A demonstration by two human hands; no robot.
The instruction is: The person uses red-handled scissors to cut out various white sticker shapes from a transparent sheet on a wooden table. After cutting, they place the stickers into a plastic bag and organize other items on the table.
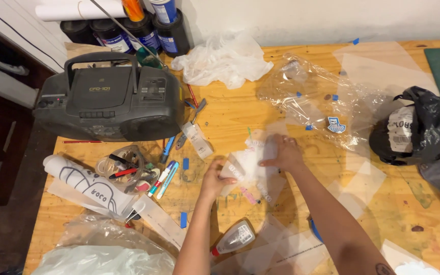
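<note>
My left hand (214, 179) grips the left edge of a small clear plastic sleeve (248, 164) lying on the wooden table (291, 117). My right hand (282, 153) presses flat on the sleeve's right side, fingers together. More translucent sheets (276, 244) lie around and under it. A small glue bottle with a red cap (234, 239) lies on its side just below my left forearm.
A black boombox (110, 97) stands at the left. Markers (164, 178) and a clear tub of pens (126, 170) lie beside a rolled drawing (85, 183). Crumpled clear bags (327, 99), a white bag (222, 58), a black bag (423, 125) and spray cans (143, 25) ring the area.
</note>
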